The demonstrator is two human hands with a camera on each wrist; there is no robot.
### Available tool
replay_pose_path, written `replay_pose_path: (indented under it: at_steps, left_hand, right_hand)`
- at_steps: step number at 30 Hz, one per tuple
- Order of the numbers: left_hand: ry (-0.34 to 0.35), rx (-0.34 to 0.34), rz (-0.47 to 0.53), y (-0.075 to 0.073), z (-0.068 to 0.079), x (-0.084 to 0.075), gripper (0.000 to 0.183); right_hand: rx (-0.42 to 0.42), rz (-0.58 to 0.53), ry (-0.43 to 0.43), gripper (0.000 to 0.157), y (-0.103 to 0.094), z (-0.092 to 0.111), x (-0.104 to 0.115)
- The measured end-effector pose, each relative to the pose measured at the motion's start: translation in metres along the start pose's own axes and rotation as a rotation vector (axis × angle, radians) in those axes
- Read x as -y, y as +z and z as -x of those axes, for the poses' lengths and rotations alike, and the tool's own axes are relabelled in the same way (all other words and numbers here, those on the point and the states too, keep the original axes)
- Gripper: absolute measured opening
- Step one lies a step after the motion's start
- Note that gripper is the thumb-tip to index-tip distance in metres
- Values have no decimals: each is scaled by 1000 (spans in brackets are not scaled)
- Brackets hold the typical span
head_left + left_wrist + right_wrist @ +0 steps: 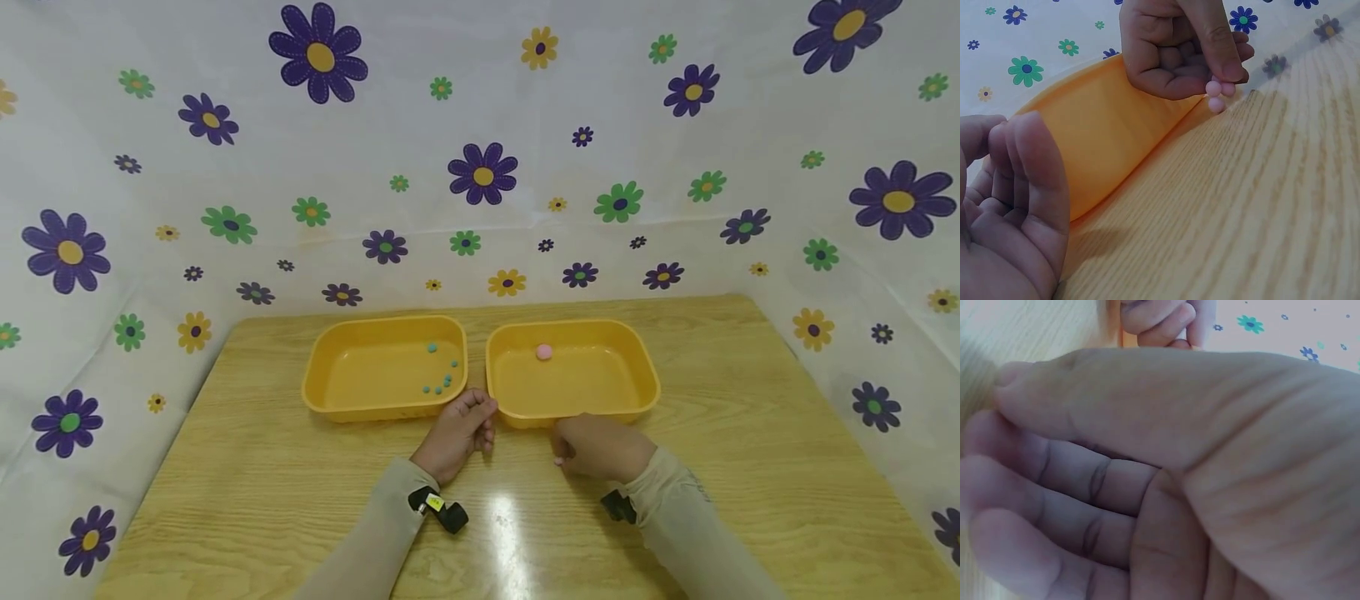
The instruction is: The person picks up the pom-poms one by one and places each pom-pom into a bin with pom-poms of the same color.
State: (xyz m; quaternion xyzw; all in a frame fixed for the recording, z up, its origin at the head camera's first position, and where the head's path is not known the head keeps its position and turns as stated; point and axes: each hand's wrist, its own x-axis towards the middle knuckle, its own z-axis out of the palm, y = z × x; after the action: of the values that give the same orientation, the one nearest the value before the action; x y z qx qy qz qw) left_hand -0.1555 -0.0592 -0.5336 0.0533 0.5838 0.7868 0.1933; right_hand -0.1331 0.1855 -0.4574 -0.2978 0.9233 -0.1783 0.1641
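My right hand (600,450) is at the near rim of the right yellow tray (648,392). Its thumb and finger pinch a cluster of three small pink balls (1214,89), held beyond the tray's near wall. The right wrist view shows this hand's thumb and curled fingers (1010,550), with the balls out of sight. My left hand (457,433) is by the trays' facing near corners, its fingers curled and thumb against the index fingertip. Nothing shows in its grip. A pink lump (543,352) lies inside the right tray, towards the back.
The left yellow tray (311,379) stands alongside, separated by a narrow gap. Several small teal pieces (432,347) lie in its right part. Both trays stand on a wooden table (240,483). A white flowered cloth (405,125) encloses the back and sides.
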Motion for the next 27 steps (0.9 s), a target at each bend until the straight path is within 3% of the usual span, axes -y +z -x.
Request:
replay_pose_path:
  at_steps: [4,9,17,27]
  left_hand:
    - [-3,-3,0,0,0,0,10]
    - [-3,2,0,0,-1,0,10]
    - [-2,-4,-5,-1,-2,1,10]
    - [2,-10,-9,0,-1,1,10]
  right_hand:
    - [-29,38,-65,25,1,-2,2]
    - [-38,35,-85,20,1,-3,2]
    - [-54,51,-62,17,1,-3,3]
    - [-36,2,-64,24,-1,-3,2]
